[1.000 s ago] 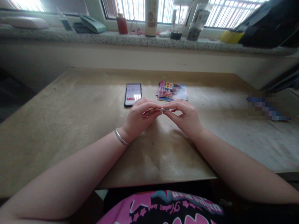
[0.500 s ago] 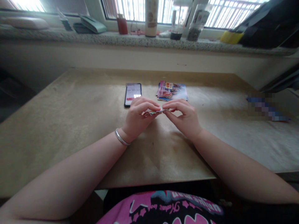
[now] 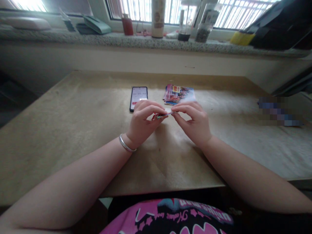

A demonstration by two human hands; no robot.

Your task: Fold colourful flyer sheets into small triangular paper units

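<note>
Between my two hands is a small piece of printed paper (image 3: 168, 111), seemingly folded, seen almost edge-on with a white face and coloured edges. My left hand (image 3: 142, 120), with a silver bangle at the wrist, pinches its left side between thumb and fingers. The right side is pinched by the thumb and fingertips of my right hand (image 3: 196, 120). Both hands are just above the table, and the fingers hide much of the paper. Beyond my right hand lies a stack of colourful printed leaflets (image 3: 181, 94).
A phone (image 3: 139, 92) with a timer on its screen lies behind my left hand on the tan table (image 3: 73, 130). At the right is a blurred-out bluish item (image 3: 278, 112). Bottles, including a red one (image 3: 127, 25), stand along the speckled windowsill (image 3: 102, 40).
My hands have drawn slightly apart, and more of the paper's white face shows between the fingertips. The phone and leaflets have stayed in place.
</note>
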